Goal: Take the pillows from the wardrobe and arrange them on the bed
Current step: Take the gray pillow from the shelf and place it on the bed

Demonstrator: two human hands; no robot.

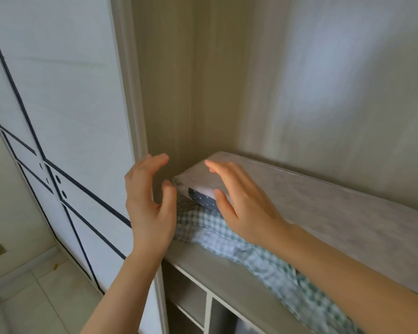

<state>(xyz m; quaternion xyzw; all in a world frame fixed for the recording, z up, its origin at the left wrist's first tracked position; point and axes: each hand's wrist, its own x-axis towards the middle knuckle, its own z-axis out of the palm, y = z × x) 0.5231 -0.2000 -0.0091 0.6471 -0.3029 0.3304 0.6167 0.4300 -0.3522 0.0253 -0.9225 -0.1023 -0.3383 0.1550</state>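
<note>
**A:** Where's the target?

**B:** Grey pillow [311,208] lies on the wardrobe shelf [217,268], stacked on a green checked pillow [263,256]. Its long axis runs from the far-left corner of the compartment toward near right, along the back wall. The end that matters is the left one, tucked close to the wardrobe side panel [169,92].

**A:** Hands?

**B:** Both open, gripping nothing. Right hand [241,201] is over the left end of the grey pillow, fingers spread, thumb down across the end face where a dark dotted patch [203,197] shows. Can't tell if the palm is touching the fabric or hovering just above. Left hand [150,201] is just left of that end, palm facing it, fingers curled, in the gap between pillow and side panel. Not touching from what I see.

**A:** Which is nearer?

**B:** Right, it's already on top. Left is just beside.

**A:** So the move?

**B:** My read: clamp the left end between both hands and draw it out toward the near edge. Left-side gap is tight, so the left hand has little room. The checked pillow underneath overhangs the shelf lip and may drag out with it.

**A:** Bed?

**B:** Not in view. White wardrobe door [58,104] on the left.
</note>
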